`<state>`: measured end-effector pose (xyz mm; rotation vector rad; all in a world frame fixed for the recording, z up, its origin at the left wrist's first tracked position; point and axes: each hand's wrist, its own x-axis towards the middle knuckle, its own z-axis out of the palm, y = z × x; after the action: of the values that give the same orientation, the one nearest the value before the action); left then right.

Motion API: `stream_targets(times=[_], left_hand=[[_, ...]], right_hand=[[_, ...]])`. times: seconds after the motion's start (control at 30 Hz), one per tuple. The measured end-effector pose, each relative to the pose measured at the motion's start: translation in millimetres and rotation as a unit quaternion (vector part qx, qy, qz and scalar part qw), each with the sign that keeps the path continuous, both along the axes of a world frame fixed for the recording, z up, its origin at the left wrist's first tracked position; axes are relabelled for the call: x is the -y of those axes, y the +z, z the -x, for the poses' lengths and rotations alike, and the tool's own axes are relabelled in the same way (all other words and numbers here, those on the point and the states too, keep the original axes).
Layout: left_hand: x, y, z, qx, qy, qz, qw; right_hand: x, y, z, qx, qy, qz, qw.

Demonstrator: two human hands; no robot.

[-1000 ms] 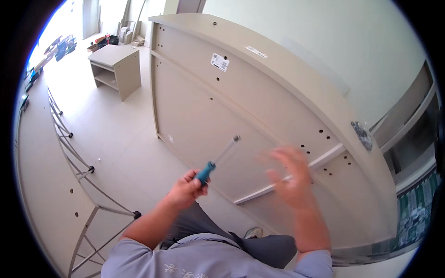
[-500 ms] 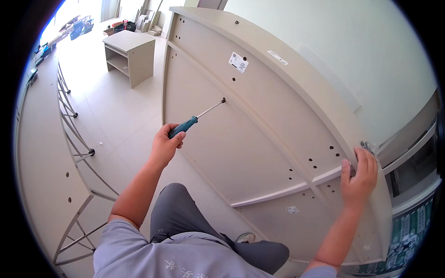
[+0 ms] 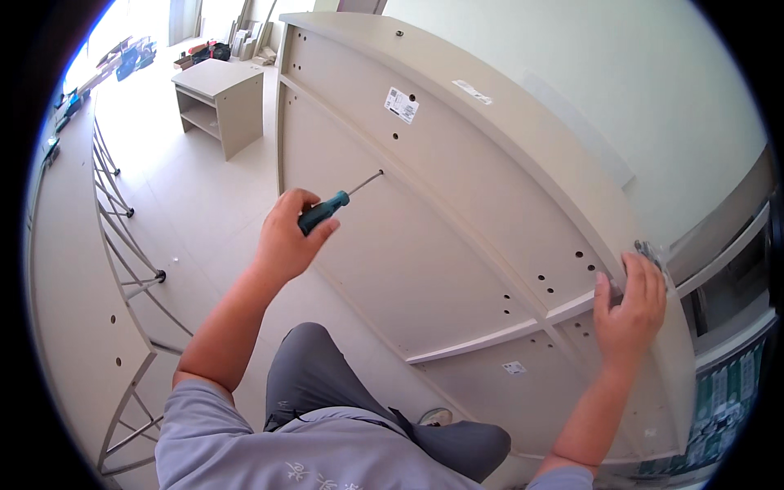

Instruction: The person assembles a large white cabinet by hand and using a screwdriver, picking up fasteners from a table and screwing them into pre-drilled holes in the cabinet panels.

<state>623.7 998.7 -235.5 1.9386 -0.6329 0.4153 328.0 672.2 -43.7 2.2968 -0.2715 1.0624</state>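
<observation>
My left hand (image 3: pixel 286 237) is closed around the teal handle of a screwdriver (image 3: pixel 324 212). Its thin metal shaft reaches up to the right, the tip at a dark hole beside a long rail of a large beige furniture unit (image 3: pixel 408 253). The left thumb sits apart from the fingers, along the lower side of the handle. At the unit's right edge, my right hand (image 3: pixel 633 306) grips the border board, thumb on the inner side and fingers over the outside. Just beyond those fingers lies a clear plastic bag of small metal parts (image 3: pixel 649 251).
A beige curved tabletop (image 3: pixel 73 269) with metal legs stands on the left. A small open-fronted cabinet (image 3: pixel 220 102) is farther back on the pale floor. Green-and-white packages (image 3: pixel 723 400) lie at the lower right, and boards (image 3: pixel 249 41) lean at the back.
My left hand has turned on the screwdriver handle, with the thumb now swung lower and farther out. The whole view has shifted slightly. My right hand keeps its hold on the edge.
</observation>
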Motion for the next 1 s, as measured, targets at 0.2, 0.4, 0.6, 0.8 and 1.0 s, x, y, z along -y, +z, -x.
stream_targets(times=[0.2,0.4,0.6,0.8,1.0], left_hand=[[-23.7,20.8,-27.0,-0.247,-0.12,-0.005,0.962],[-8.0,2.0,-21.4,0.207,0.038,-0.184,0.96],[-4.3,16.7,-36.7,-0.341,-0.131,0.062,0.929],[-1.7,0.9,-25.8,0.0,-0.002,-0.175,0.985],[5.9,-0.4,-17.0,0.037,0.043,-0.241,0.969]], right_hand=[[-2.7,1.8,-4.1,0.001,0.003,-0.024,1.0],[18.4,20.7,25.6,0.116,0.297,-0.276,0.906],[61.2,70.4,65.6,0.134,0.047,-0.462,0.876],[66.6,53.8,44.9,0.058,-0.036,-0.241,0.968],[70.5,58.5,44.7,0.039,-0.056,-0.282,0.957]])
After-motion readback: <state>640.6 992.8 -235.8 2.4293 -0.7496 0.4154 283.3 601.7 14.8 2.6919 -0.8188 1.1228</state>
